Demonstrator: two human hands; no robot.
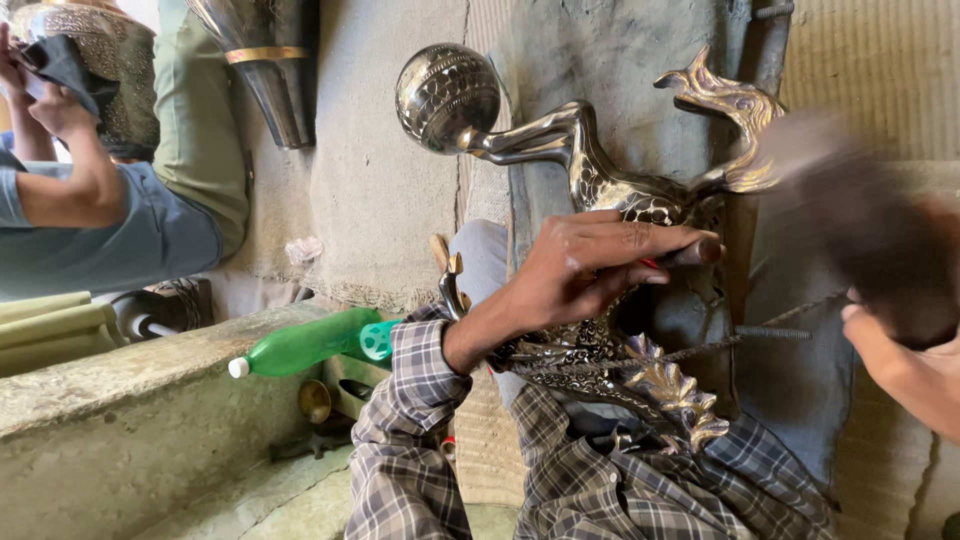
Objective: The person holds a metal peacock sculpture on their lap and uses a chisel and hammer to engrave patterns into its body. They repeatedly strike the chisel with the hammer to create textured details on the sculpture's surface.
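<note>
A silver engraved animal figure [600, 190] with brass-coloured ends lies across my lap, one leg resting on an engraved metal ball [447, 95]. My left hand [590, 265], in a plaid sleeve, is closed around a thin dark punch [695, 252] whose tip rests against the figure's body. At the right edge my right hand [900, 355] grips a dark mallet [850, 215], which is blurred by motion above the punch. A brass leaf-shaped part [675, 390] of the figure shows below my left wrist.
Another person [110, 215] sits at the upper left, rubbing an engraved metal vessel [105, 55] with a dark cloth. A green plastic bottle [310, 342] lies on a concrete ledge [120, 400]. A tall metal vase [262, 70] stands against the wall.
</note>
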